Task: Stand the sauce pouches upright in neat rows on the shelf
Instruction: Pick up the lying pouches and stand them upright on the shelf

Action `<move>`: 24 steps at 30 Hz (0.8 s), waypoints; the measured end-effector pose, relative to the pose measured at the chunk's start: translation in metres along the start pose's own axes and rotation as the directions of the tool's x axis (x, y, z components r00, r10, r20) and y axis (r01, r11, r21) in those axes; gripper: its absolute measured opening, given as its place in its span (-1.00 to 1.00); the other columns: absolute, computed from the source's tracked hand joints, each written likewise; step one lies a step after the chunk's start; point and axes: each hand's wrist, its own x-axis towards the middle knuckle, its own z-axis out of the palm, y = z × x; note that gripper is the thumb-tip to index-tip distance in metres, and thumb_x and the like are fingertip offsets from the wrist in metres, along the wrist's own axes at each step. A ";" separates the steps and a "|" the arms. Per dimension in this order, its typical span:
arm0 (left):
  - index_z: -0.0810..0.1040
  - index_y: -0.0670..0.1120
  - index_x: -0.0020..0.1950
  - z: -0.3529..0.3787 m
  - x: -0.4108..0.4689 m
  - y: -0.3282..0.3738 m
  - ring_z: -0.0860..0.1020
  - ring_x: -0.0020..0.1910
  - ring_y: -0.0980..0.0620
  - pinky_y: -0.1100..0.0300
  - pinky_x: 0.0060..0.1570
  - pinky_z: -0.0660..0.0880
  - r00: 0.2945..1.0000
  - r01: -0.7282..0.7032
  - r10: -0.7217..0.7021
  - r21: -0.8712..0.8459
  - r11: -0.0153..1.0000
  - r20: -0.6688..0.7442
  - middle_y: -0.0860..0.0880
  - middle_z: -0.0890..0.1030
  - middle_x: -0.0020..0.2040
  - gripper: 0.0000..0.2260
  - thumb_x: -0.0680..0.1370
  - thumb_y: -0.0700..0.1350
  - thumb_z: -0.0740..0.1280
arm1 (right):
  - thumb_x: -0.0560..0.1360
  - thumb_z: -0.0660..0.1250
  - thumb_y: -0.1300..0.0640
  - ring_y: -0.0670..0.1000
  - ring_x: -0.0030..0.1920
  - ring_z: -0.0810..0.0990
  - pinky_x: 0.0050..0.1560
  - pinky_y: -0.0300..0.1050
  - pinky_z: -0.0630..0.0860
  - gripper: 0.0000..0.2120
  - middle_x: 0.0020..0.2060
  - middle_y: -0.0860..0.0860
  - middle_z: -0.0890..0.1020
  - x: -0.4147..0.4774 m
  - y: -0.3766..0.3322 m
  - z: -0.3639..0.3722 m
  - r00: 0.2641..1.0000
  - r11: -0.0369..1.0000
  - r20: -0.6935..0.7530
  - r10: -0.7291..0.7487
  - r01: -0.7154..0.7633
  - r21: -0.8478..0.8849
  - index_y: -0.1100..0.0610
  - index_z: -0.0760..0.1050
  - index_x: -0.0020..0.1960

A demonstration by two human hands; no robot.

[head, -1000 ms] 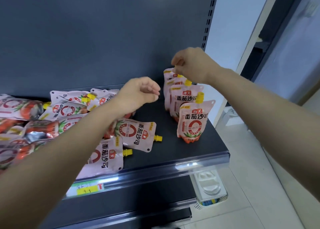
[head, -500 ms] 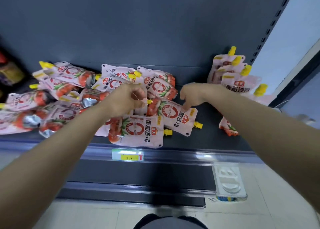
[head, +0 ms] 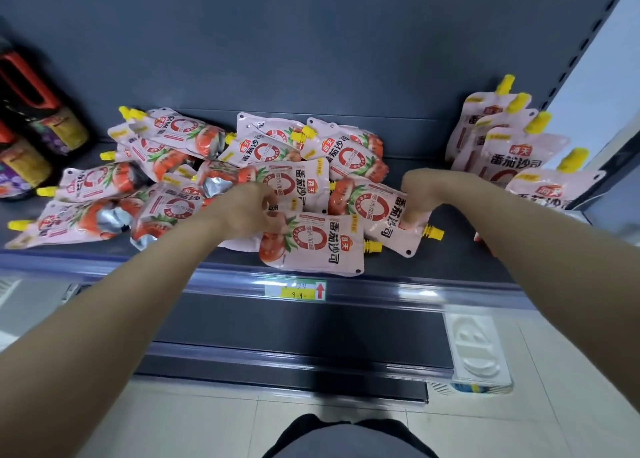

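Your left hand (head: 249,211) closes on the upper edge of the front pouch (head: 313,243); your right hand (head: 424,194) pinches the spout end of the pouch behind it (head: 377,211) — both lie flat, so a corner or edge is, I judge, the easiest purchase for tipping them up. Left of the price tag (head: 295,290) the heap (head: 166,177) sprawls; right of it a short row (head: 502,146) stands against the back panel. The dark shelf (head: 433,267) sits low over pale floor tiles.

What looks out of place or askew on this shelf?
Most sauce pouches lie flat in a jumbled, overlapping pile, spouts pointing different ways; only the row at the right stands upright. No spill or damage is visible.
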 end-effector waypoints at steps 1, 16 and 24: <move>0.49 -0.12 0.23 0.001 0.000 0.005 0.50 0.04 -0.03 0.13 0.03 0.47 0.999 -0.041 0.041 0.012 0.999 0.000 -0.06 0.54 0.13 -0.57 0.42 -0.01 0.45 | 0.33 0.52 0.00 0.04 -0.26 0.52 -0.37 -0.20 0.41 -0.66 -0.29 0.03 0.56 -0.002 0.000 -0.003 1.000 1.000 -0.010 0.008 -0.008 0.007 0.22 0.57 -0.06; 0.30 -0.02 0.41 0.042 0.029 0.063 0.43 0.27 -0.04 0.08 0.21 0.39 0.939 -0.267 0.226 0.136 0.954 0.258 -0.02 0.44 0.35 -0.36 0.39 0.03 0.45 | 0.38 0.47 0.17 0.12 -0.17 0.50 -0.29 -0.14 0.37 -0.70 -0.22 0.05 0.51 -0.041 -0.012 -0.060 0.923 0.999 -0.384 -0.023 0.005 -0.048 0.23 0.54 0.07; 0.47 -0.12 0.21 0.037 0.033 0.076 0.52 -0.01 -0.02 0.16 -0.07 0.46 0.950 -0.186 0.165 0.058 0.981 0.266 -0.06 0.55 0.05 -0.57 0.40 -0.05 0.47 | 0.42 0.41 0.25 0.12 -0.15 0.53 -0.43 -0.20 0.33 -0.78 -0.11 0.11 0.59 -0.042 -0.002 -0.063 0.926 0.995 -0.377 -0.008 -0.029 -0.093 0.22 0.56 0.07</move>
